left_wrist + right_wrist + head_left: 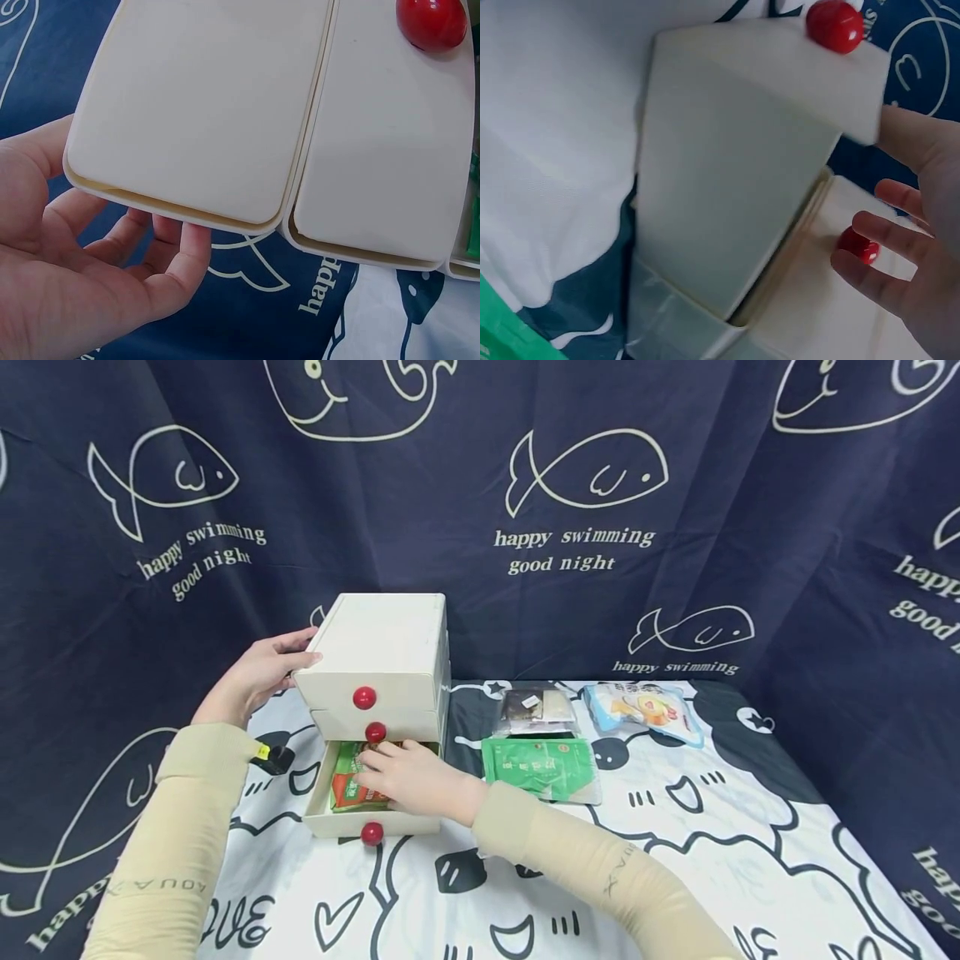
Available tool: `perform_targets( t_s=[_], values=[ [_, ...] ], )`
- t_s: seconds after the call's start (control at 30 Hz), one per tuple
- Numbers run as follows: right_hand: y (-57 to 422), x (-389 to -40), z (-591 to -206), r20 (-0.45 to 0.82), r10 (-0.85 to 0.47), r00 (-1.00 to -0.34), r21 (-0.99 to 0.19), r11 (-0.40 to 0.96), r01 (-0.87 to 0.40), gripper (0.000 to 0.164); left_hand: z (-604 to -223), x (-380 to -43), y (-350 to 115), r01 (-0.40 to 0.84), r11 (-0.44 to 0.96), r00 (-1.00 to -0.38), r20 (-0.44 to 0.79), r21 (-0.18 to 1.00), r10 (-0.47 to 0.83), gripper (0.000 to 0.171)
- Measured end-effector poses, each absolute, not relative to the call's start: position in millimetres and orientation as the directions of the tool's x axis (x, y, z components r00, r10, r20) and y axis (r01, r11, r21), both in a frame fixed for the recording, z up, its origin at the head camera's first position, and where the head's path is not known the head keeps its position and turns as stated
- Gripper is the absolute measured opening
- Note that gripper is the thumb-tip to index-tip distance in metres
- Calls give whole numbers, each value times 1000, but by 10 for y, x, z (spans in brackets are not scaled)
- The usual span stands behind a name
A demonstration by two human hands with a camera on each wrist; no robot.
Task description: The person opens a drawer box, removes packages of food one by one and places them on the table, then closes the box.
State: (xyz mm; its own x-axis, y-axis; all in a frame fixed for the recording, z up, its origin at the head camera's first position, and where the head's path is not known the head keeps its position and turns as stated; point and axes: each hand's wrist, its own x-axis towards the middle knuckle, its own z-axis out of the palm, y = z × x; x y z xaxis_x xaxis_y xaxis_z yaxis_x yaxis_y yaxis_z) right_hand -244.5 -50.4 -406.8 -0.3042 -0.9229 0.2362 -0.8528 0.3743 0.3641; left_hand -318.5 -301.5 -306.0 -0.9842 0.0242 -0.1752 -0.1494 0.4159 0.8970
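A white cabinet of small drawers [382, 631] with red round knobs stands on the cloth. Its bottom drawer [408, 823] is pulled out and holds a green-and-orange snack packet [347, 789]. My left hand [258, 672] holds the cabinet's upper left corner, thumb over the top and bent fingers along the side, as the left wrist view also shows. Over the pulled-out drawer is my right hand [427, 777], fingers spread above the packet and hiding part of it. In the right wrist view its fingertips are near a red knob [859, 245]; whether they touch the packet is unclear.
Right of the cabinet lie a green pouch [538, 768], a clear bag with dark and pale contents [534, 708] and a blue-and-white snack bag [647, 710]. A small black object with a yellow tag [273, 757] is by the left sleeve. A dark curtain [480, 485] hangs behind.
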Motion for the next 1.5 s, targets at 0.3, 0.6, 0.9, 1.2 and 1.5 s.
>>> perform_targets(
  t_s=[0.3,0.6,0.9,1.2,1.5],
  values=[
    [-553,-2626,-4220,107,-943,-315,311,333,-890,48,-3045,-3186,-3004,-141,416,-986,-166,898,24,75],
    [-626,-2713,-4361,-54,-938,-343,249,320,-914,38,-3059,-3182,-2997,-138,419,-985,-168,898,34,75],
    [-699,-2785,-4435,-76,-933,-351,264,321,-909,45,-3053,-3192,-2999,-145,409,-986,-168,901,21,73],
    [-723,-2778,-4480,-66,-929,-365,256,338,-906,40,-3049,-3178,-3022,-155,402,-983,-181,902,26,74],
    [-719,-2726,-4489,36,-931,-363,328,354,-876,34,-3053,-3180,-3023,-153,395,-983,-179,906,31,75]
  ],
)
